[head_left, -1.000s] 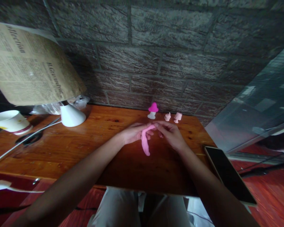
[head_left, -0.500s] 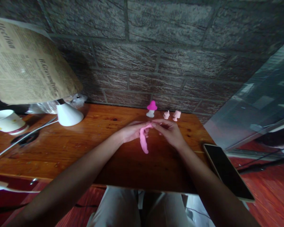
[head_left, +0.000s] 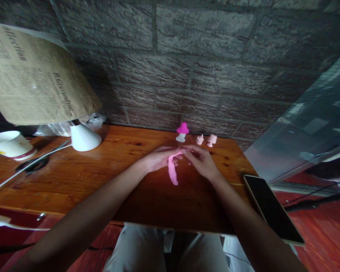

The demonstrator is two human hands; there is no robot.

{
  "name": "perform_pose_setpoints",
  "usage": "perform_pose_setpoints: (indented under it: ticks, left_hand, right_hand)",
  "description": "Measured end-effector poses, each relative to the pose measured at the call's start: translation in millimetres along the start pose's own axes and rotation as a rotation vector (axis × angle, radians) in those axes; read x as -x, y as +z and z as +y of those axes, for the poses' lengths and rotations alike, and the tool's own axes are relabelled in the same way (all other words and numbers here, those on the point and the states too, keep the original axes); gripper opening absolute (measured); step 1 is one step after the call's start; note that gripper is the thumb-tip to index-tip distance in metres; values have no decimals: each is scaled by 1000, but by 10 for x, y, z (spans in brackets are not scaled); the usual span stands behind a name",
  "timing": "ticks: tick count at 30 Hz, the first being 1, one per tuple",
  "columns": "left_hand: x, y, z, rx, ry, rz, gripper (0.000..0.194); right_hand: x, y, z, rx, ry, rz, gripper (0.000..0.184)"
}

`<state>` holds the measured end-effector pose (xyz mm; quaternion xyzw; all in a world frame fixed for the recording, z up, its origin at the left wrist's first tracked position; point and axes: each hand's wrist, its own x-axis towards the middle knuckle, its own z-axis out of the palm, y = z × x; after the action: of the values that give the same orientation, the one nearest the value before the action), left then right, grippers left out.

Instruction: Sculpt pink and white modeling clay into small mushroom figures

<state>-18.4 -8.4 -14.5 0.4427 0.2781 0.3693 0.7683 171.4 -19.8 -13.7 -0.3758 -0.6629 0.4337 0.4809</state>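
Observation:
A soft strip of pink modelling clay point(head_left: 172, 172) is held above the wooden table, its thicker lower end hanging down. My left hand point(head_left: 159, 159) grips the strip's upper part from the left, thumb on top. From the right, my right hand point(head_left: 200, 160) pinches the clay's upper end between thumb and fingers. Behind the hands stands a small mushroom figure point(head_left: 182, 132) with a magenta cap and a whitish stem. Right of it are a little pale-pink figure point(head_left: 200, 139) and a pale-pink piece shaped like a tiny lamp point(head_left: 212, 140).
On the left stand a table lamp point(head_left: 85, 138) with a newsprint shade, a paper cup point(head_left: 11, 145) and black-handled scissors point(head_left: 33, 165), with a white cable across them. A dark-screened phone point(head_left: 273, 207) lies at the right edge. A brick wall point(head_left: 204, 30) rises behind the table.
Both hands keep hold of the clay in nearly the same place, with slight finger movement at its upper end. The whole view shifts a little as my head moves.

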Motion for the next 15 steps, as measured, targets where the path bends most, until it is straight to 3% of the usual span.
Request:
perform_pose_setpoints:
  ticks: [5, 15]
  left_hand:
    - [-32, -18, -19, 23, -12, 37, 42]
    - [-22, -8, 5, -8, 40, -15, 36]
  right_hand:
    - [-7, -3, -5, -10, 61, -35, 35]
    - [-5, -29, -83, -62, 112, -40, 34]
